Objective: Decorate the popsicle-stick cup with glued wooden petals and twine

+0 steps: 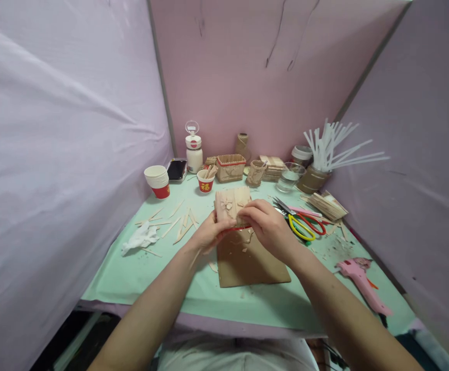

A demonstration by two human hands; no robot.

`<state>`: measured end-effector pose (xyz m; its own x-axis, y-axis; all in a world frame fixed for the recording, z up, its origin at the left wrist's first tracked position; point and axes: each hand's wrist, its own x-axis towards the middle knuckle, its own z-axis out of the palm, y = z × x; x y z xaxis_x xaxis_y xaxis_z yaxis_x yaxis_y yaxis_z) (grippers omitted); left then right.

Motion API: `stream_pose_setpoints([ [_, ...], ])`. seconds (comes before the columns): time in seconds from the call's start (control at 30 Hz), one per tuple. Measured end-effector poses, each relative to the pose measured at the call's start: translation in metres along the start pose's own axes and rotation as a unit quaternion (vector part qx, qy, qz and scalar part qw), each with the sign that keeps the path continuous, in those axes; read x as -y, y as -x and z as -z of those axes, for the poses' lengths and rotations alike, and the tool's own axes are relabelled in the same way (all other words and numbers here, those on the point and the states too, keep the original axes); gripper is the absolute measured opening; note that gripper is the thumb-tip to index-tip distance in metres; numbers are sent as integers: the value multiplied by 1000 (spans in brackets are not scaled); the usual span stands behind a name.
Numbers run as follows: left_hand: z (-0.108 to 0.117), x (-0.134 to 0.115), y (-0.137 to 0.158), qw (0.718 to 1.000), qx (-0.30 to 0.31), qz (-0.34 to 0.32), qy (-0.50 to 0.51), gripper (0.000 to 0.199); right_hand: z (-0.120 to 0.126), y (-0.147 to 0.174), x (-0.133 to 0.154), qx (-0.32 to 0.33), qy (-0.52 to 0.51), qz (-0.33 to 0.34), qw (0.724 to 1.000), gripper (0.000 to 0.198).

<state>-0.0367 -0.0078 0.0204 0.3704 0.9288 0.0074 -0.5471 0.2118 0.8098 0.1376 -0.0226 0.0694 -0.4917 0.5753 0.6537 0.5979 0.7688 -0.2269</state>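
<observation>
A small box of pale wooden craft sticks [232, 200], with flower-like wood pieces on its face and a red strip along its lower edge, is held above a brown board [253, 265]. My left hand [212, 231] grips the box at its left and lower side, thumb on the front. My right hand [265, 221] is closed at the right part of the face, fingertips pinched against it. Whether a small piece sits between those fingertips is hidden. Wood scraps lie on the board just below.
Scissors [301, 226] and a pink glue gun [363, 283] lie at right. Wooden strips [183, 224] and a crumpled tissue [141, 237] lie left. Along the back stand paper cups [156, 180], a stick basket [231, 169], a water bowl [289, 178] and a jar of white glue sticks [315, 178].
</observation>
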Motion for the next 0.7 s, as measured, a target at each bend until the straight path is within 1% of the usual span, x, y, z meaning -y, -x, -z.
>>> stream_pose_setpoints([
  [0.13,3,0,-1,1000,-15,11,9,50,-3,1,-4,-25,-10,-15,1000,15],
  [0.23,1,-1,-1,1000,-11,12,16,48,-5,-1,-4,-31,-12,-2,999,15],
  [0.33,-2,-3,0,999,-21,18,19,47,-8,-3,-4,-56,-3,-5,998,13],
  [0.47,-4,-5,1,998,-51,21,28,43,-13,0,-2,-93,-14,-70,993,6],
  [0.53,-4,-5,0,998,-57,18,38,42,-15,4,0,-102,-26,-103,989,4],
  [0.6,-3,-4,0,997,-60,13,47,39,-17,10,2,-118,-32,-121,985,1],
  [0.7,-2,-3,-1,996,-68,6,53,38,-18,18,4,-138,-43,-144,979,7],
])
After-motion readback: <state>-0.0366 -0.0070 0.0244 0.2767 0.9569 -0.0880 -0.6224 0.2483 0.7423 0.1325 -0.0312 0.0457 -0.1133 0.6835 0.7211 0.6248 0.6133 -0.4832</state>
